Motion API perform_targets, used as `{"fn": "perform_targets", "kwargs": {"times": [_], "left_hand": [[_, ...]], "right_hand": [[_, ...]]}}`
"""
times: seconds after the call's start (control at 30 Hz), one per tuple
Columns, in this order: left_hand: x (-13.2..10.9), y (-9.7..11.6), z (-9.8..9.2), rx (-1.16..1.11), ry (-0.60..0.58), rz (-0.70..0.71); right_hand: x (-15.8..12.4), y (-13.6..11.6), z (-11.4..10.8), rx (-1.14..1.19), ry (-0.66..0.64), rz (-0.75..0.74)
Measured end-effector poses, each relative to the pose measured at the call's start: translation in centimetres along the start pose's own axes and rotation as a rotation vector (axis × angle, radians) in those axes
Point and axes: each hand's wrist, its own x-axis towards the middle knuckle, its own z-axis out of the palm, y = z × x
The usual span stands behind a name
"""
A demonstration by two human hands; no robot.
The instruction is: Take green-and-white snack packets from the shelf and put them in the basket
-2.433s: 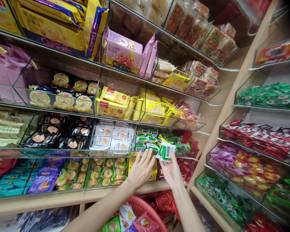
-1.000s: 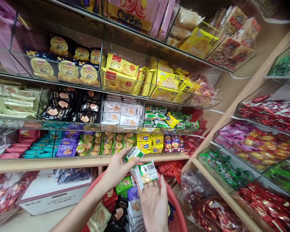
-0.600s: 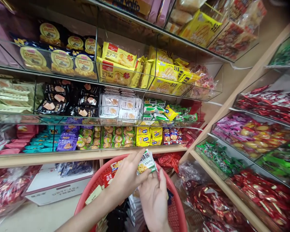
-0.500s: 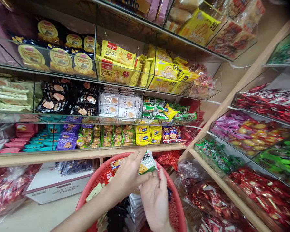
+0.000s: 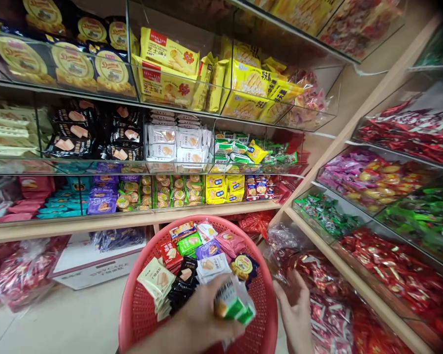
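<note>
My left hand (image 5: 206, 314) is closed on green-and-white snack packets (image 5: 236, 302), blurred by motion; how many cannot be told. It hangs over a red perforated plastic basket (image 5: 127, 300). Inside the basket lie cream packets (image 5: 157, 280), black packets (image 5: 186, 270), white packets (image 5: 213, 266), a red packet (image 5: 171, 253), a green packet (image 5: 189, 244), a purple packet (image 5: 208, 249), a pink packet (image 5: 231, 243) and a dark blue round-label packet (image 5: 243, 267). Beside the basket's right rim is my right hand (image 5: 295, 305), holding nothing, thumb and fingers apart.
Ahead, shelves with clear bins hold yellow packets (image 5: 170, 78), white packets (image 5: 177, 142) and green packets (image 5: 232, 147). Side bins on the right contain red-wrapped sweets (image 5: 391, 275). A white carton (image 5: 92, 268) and bagged red goods (image 5: 25, 275) sit on the floor.
My hands have parted: the left carries the green-and-white packets lower over the basket, and the right has let go and moved right. The basket's contents are more exposed.
</note>
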Motion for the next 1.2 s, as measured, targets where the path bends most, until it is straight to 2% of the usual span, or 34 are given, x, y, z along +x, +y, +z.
{"fn": "perform_targets", "kwargs": {"times": [0.1, 0.17, 0.27, 0.47, 0.67, 0.83, 1.1, 1.2], "left_hand": [[0.8, -4.9, 2.6, -0.035, -0.030, -0.145], [1.6, -7.5, 3.6, -0.067, 0.018, -0.251], [2.5, -9.8, 4.0, -0.047, 0.080, -0.303], [3.1, -11.7, 4.0, 0.187, 0.071, -0.314], [2.8, -12.8, 3.5, 0.739, 0.042, -0.293], [2.6, -13.4, 4.0, 1.099, 0.000, -0.270], [2.8, -15.7, 4.1, 1.353, 0.069, -0.146], [3.1, -16.5, 4.2, 1.418, 0.117, -0.115]], "right_hand": [[-0.8, 2.5, -0.7, 0.062, -0.078, 0.265], [-1.8, 2.6, -0.3, 0.149, -0.101, 0.388], [-2.8, 1.6, 0.6, 0.268, -0.099, 0.481], [-3.0, 1.2, 0.6, 0.271, -0.100, 0.486], [-3.6, 1.3, 0.9, 0.267, -0.102, 0.444], [-4.3, 1.4, 1.0, 0.292, -0.097, 0.413], [-5.5, 1.7, 1.4, 0.210, 0.036, 0.427], [-5.7, 1.7, 1.5, 0.204, 0.047, 0.424]]}}
